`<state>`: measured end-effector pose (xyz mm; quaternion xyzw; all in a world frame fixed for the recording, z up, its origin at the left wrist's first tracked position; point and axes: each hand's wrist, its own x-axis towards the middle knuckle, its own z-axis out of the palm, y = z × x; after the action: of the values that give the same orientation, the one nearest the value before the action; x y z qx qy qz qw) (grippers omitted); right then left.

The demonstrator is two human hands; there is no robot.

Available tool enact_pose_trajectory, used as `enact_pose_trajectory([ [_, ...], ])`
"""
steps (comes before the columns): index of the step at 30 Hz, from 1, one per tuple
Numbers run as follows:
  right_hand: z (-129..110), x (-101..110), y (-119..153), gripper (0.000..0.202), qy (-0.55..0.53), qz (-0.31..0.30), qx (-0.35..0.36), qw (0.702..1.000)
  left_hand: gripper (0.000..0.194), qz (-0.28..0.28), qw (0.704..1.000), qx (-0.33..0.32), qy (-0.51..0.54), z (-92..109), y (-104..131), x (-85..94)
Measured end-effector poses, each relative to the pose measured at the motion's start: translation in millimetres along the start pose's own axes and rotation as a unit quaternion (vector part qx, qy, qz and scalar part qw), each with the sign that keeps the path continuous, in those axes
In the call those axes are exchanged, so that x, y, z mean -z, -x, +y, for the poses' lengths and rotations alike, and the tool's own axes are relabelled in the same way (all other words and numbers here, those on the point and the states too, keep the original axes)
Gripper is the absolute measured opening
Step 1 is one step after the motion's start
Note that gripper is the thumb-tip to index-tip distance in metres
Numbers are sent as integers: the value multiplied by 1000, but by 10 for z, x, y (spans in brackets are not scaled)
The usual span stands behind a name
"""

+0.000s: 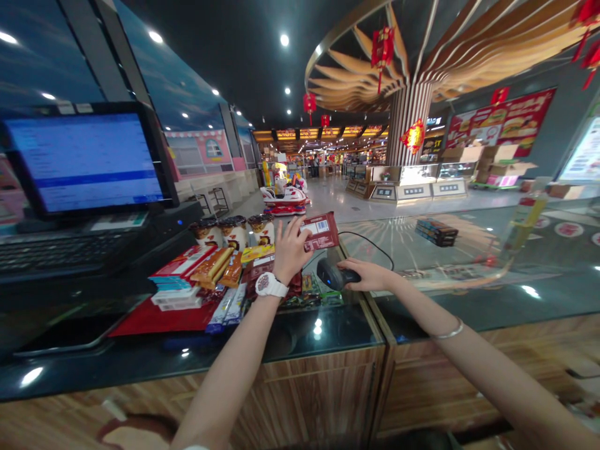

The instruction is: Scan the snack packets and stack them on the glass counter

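In my left hand (291, 249) is a flat dark red snack packet (324, 235), raised above the counter with a white barcode label facing me. My right hand (368, 275) grips a black barcode scanner (332, 275), its head turned left, just below the packet. A black cable loops behind the scanner. Left of and under my left wrist lie many packaged goods: golden-wrapped snacks (212, 267), red and white boxes (180, 265), blue-white sachets (228, 307) and small green packets (312, 286). Several dark-lidded cups (233, 234) stand behind them.
At the left a lit monitor (87, 162) stands behind a black keyboard (51, 250). A dark tablet-like slab (70, 331) lies near the front edge. On the glass counter to the right are a stack of dark boxes (435, 232) and a bottle (525, 219).
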<state>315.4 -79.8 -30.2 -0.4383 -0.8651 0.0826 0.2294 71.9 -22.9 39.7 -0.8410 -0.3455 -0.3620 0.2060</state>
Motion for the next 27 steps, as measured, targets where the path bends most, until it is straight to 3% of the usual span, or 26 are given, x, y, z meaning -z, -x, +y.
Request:
enact_pose_trajectory([
  [3,6,51,-6,46,-5,49,14,999,21,2,1000,-6,8,28,0,-11],
  [7,5,128,-24,31,42,221,52,973,22,2,1000,-20,18,71,3,-28],
  [9,-8,150,-26,36,69,295,71,950,23,1,999,-33,20,98,9,-33],
  [11,-28,161,-20,46,103,326,74,937,23,-2,999,-49,22,134,17,-32],
  [16,-72,167,1,63,183,309,48,932,23,-20,995,-86,35,247,34,-24],
  [21,-92,190,2,61,206,268,7,941,22,-45,992,-111,34,323,31,-24],
  [27,-27,235,8,56,191,263,14,946,23,-57,990,-115,54,372,6,-45],
])
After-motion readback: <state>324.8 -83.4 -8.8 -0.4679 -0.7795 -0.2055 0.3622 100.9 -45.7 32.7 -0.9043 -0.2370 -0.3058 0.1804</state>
